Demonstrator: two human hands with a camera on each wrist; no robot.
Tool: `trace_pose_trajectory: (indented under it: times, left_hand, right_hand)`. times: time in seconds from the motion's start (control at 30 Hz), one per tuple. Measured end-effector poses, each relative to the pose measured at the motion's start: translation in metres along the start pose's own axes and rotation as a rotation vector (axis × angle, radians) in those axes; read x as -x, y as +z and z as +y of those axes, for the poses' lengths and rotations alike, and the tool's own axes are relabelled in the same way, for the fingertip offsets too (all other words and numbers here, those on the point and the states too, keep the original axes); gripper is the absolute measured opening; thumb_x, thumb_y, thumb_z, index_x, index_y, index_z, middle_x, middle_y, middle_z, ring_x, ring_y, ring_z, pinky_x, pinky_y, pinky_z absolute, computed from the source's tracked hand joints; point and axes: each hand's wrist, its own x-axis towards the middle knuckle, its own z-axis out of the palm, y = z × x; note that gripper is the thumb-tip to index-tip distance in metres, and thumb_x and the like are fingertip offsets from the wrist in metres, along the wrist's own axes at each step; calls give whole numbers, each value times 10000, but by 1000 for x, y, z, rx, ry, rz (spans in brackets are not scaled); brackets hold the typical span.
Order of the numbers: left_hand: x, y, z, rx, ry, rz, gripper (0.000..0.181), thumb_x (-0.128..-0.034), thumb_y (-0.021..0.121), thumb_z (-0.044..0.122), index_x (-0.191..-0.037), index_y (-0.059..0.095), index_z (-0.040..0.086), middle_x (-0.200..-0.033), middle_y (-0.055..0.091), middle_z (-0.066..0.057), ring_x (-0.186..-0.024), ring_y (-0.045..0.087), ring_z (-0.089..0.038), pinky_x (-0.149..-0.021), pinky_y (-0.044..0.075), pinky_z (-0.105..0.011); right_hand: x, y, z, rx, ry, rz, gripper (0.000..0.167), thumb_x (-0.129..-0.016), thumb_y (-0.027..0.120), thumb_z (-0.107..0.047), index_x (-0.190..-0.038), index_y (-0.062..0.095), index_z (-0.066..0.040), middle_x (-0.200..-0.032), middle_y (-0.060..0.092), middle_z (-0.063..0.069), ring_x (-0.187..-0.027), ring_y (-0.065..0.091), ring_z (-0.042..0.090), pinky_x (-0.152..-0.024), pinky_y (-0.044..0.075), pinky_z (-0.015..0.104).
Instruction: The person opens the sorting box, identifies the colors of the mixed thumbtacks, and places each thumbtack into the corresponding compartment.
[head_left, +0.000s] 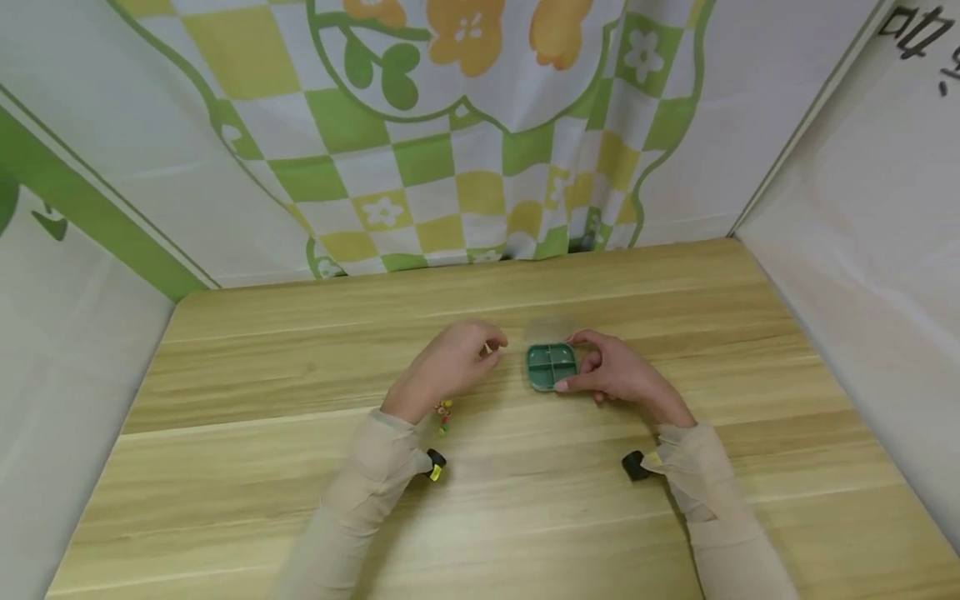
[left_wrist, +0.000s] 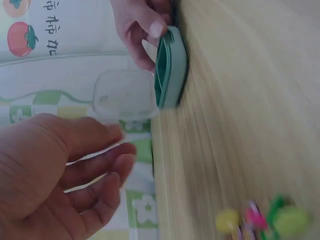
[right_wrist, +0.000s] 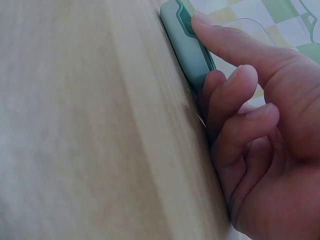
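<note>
A small green pill box [head_left: 552, 367] with four compartments lies on the table, its clear lid [left_wrist: 125, 95] standing raised at the far side. My right hand [head_left: 618, 369] holds the box by its right side, with the thumb at the near edge and the index finger at the far corner. In the right wrist view the thumb [right_wrist: 225, 37] rests on the box's rim. To the left of the box, my left hand [head_left: 457, 354] hovers with loosely bent fingers and nothing in them. Small colourful pieces [head_left: 443, 415] lie beside the left wrist; they are blurred in the left wrist view.
The wooden table [head_left: 247, 467] is bounded by white panels at both sides. A checked green and yellow curtain [head_left: 427, 167] hangs along its far edge. Black wrist-worn devices, such as the one at the right cuff [head_left: 636, 465], jut inward from both sleeves.
</note>
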Motion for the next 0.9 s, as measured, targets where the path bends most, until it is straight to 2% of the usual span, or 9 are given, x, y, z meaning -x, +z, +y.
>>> trace_pose_trajectory:
  times: [0.13, 0.2, 0.27, 0.37, 0.43, 0.57, 0.7, 0.9]
  left_hand:
    - [13, -2, -9, -8, 10, -36, 175, -1032, 641, 114, -1040, 803, 50, -954, 767, -31, -843, 646, -134, -807, 566, -312]
    - [21, -2, -14, 1, 8, -59, 197, -1035, 637, 114, -928, 787, 45, -798, 679, 6, -736, 539, -104, -726, 496, -277]
    - [29, -2, -21, 9, 2, -71, 206, -1031, 641, 109, -880, 773, 58, -753, 630, 23, -703, 478, -83, -699, 453, -260]
    - [42, -1, -31, 8, -11, -84, 197, -1027, 654, 117, -886, 785, 79, -790, 681, 27, -708, 507, -67, -717, 471, -258]
    - [49, -3, -37, 10, -17, -77, 145, -1011, 682, 123, -952, 815, 114, -902, 761, 27, -767, 578, -57, -766, 520, -266]
    - [59, -8, -46, 60, -45, -80, 112, -984, 727, 129, -989, 839, 124, -974, 800, 19, -832, 658, -61, -808, 567, -284]
    - [63, -13, -49, 92, -68, -114, 86, -950, 773, 142, -999, 844, 132, -993, 805, 26, -859, 681, -60, -823, 579, -277]
    - [65, -11, -50, 79, -112, -158, 72, -923, 801, 152, -982, 838, 135, -1003, 801, 20, -891, 682, -69, -842, 583, -282]
  right_hand:
    - [1, -3, -2, -1, 4, 3, 781, -862, 880, -243, -1485, 458, -35, -689, 588, -1, -487, 506, 122, -468, 423, 261]
    - [2, -4, -3, -3, 4, 1, 781, -863, 879, -248, -1485, 458, -36, -691, 586, -2, -488, 507, 126, -467, 422, 264]
    - [2, -4, -4, -5, 5, -4, 793, -863, 879, -258, -1492, 451, -34, -691, 582, -7, -490, 509, 126, -468, 424, 267]
    - [3, -5, -4, -2, 5, -6, 798, -865, 878, -262, -1496, 446, -34, -690, 579, -8, -490, 507, 125, -467, 421, 266]
    - [3, -6, -4, 3, 3, -3, 786, -865, 877, -257, -1488, 453, -36, -691, 584, -5, -489, 507, 125, -466, 417, 263]
    - [4, -7, -3, 18, 1, 5, 759, -864, 878, -259, -1469, 471, -49, -691, 589, -3, -485, 510, 127, -459, 412, 263]
    - [3, -5, -3, 18, 7, 4, 765, -858, 882, -275, -1470, 475, -62, -674, 578, -11, -481, 515, 126, -458, 414, 263]
    - [1, -2, 0, 14, 16, 1, 804, -849, 891, -280, -1489, 465, -42, -660, 544, -17, -477, 512, 126, -460, 420, 262]
